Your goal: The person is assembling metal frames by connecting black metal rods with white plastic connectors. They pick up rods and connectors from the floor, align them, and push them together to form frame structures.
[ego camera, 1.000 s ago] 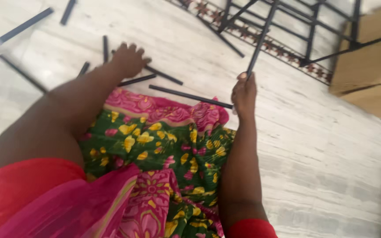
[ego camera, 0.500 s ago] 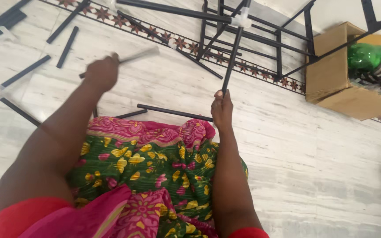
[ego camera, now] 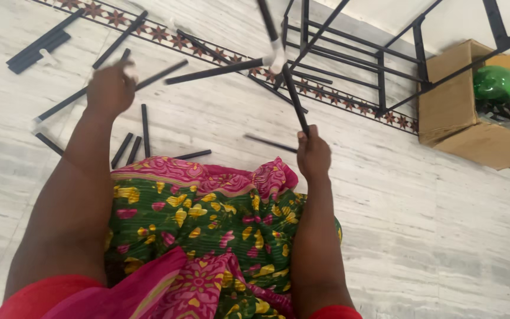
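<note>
My left hand (ego camera: 110, 88) is shut on a loose black rod (ego camera: 213, 71) with a white end piece, held level and pointing right toward a white joint (ego camera: 277, 58). My right hand (ego camera: 313, 155) grips another black rod (ego camera: 293, 97) that rises up to the same white joint. Beyond the joint stands a black metal rod frame (ego camera: 379, 59), partly built. Both arms reach forward over my green, pink and yellow patterned cloth (ego camera: 208, 218).
Several loose black rods (ego camera: 143, 127) lie on the pale marble floor (ego camera: 444, 224) to the left and ahead. A bundle of black rods (ego camera: 36, 47) lies at the far left. An open cardboard box (ego camera: 467, 112) with a green bag (ego camera: 497, 82) stands at the right.
My left hand picked a rod off the floor, lifted it and brought its far end up to the white joint. My right hand kept its grip on its rod.
</note>
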